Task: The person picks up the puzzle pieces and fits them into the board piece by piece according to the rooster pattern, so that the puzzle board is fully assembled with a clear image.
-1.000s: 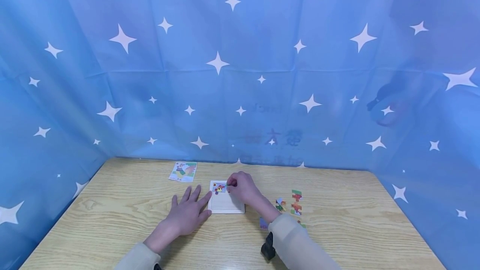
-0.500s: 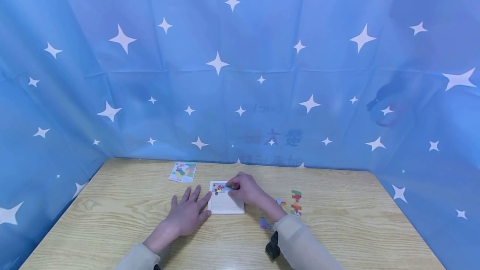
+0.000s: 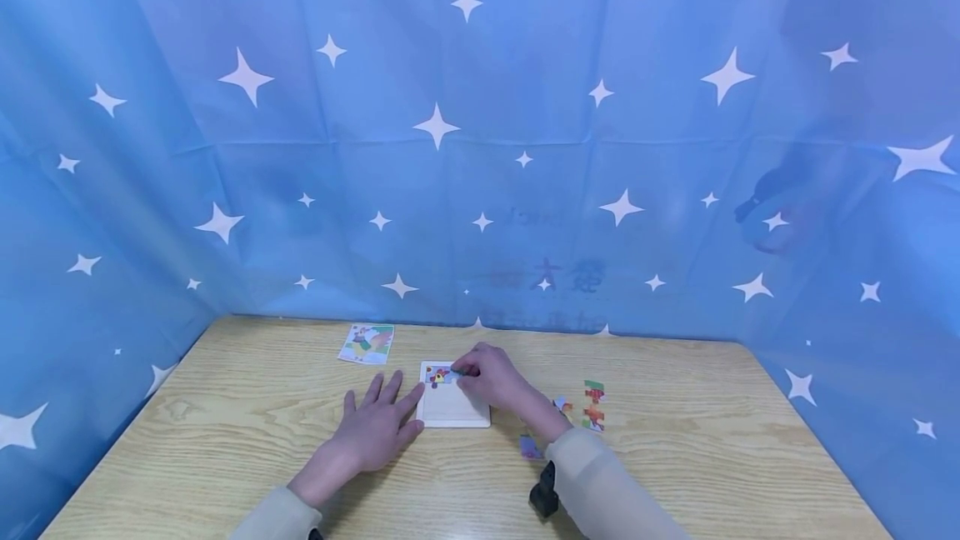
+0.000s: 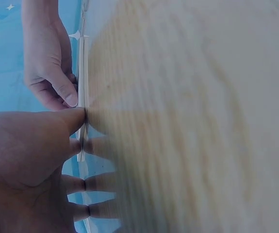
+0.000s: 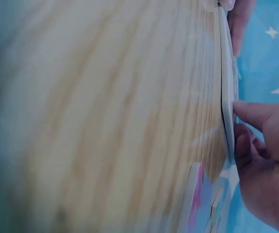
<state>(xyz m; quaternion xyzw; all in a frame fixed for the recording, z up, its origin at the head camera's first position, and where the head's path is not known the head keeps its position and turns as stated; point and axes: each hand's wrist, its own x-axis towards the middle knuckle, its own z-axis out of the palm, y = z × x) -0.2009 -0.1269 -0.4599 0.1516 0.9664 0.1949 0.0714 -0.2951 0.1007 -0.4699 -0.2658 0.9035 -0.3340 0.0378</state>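
A white puzzle tray (image 3: 454, 412) lies on the wooden table, with joined picture pieces (image 3: 438, 376) in its upper left corner. My left hand (image 3: 375, 435) rests flat with spread fingers, its forefinger and thumb at the tray's left edge. Over the upper right of the tray, my right hand (image 3: 489, 377) pinches a puzzle piece (image 3: 459, 372) beside those pieces; a bit of green shows at the fingertips and the rest is hidden. In the right wrist view, the thumb of my right hand (image 5: 270, 155) is low over the tray's edge (image 5: 225, 73).
A printed picture card (image 3: 367, 344) lies at the back left. Right of the tray are loose puzzle pieces: a red and green pair (image 3: 593, 407), one piece (image 3: 562, 405) partly behind my wrist, and a purple one (image 3: 530, 447). A starry blue curtain (image 3: 480, 148) hangs behind the table.
My right hand and forearm have shifted slightly right, and more of the blue area beside the joined pieces shows at the fingertips. My left hand has stayed in place.
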